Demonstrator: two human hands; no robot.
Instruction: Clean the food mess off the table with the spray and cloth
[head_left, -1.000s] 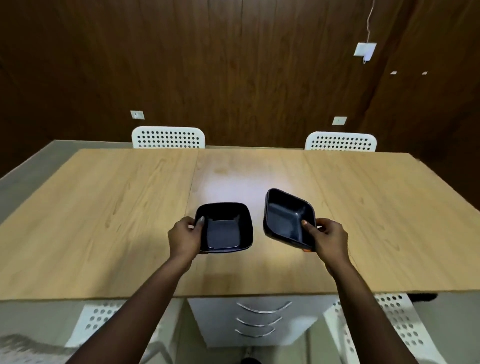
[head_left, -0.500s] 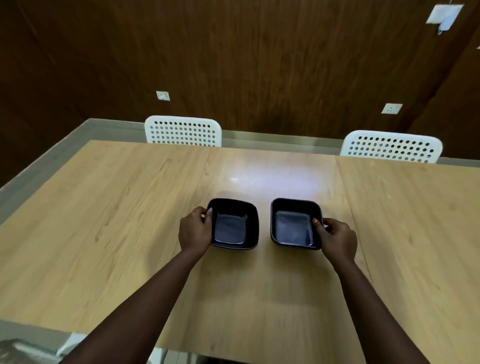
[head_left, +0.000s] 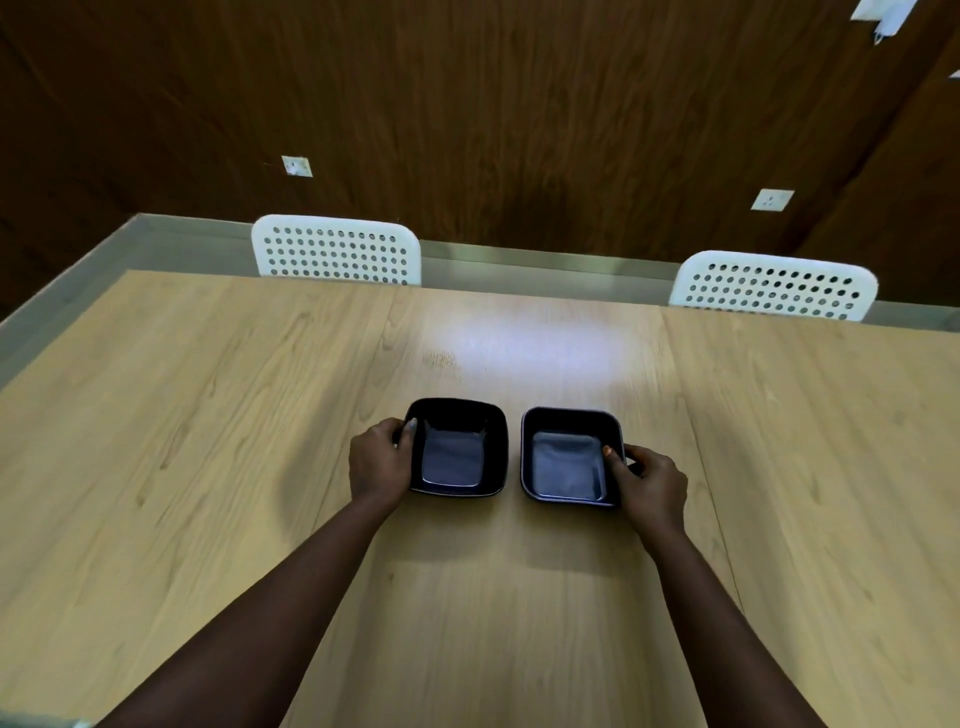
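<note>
Two square black bowls stand side by side on the light wooden table (head_left: 208, 467), both with nothing in them. My left hand (head_left: 378, 463) grips the left rim of the left bowl (head_left: 457, 448), thumb over the edge. My right hand (head_left: 649, 480) grips the right rim of the right bowl (head_left: 570, 456), thumb inside the edge. A faint dull smear (head_left: 441, 359) marks the tabletop just beyond the bowls, beside a bright glare patch. No spray bottle or cloth is in view.
Two white perforated chairs stand at the table's far edge, one at the left (head_left: 336, 250) and one at the right (head_left: 774, 286). A dark wood-panelled wall with sockets (head_left: 772, 200) rises behind them. Bare tabletop spreads on both sides of the bowls.
A second ago the right bowl was tilted up in my right hand; now it sits flat beside the left one. The view has moved forward over the table.
</note>
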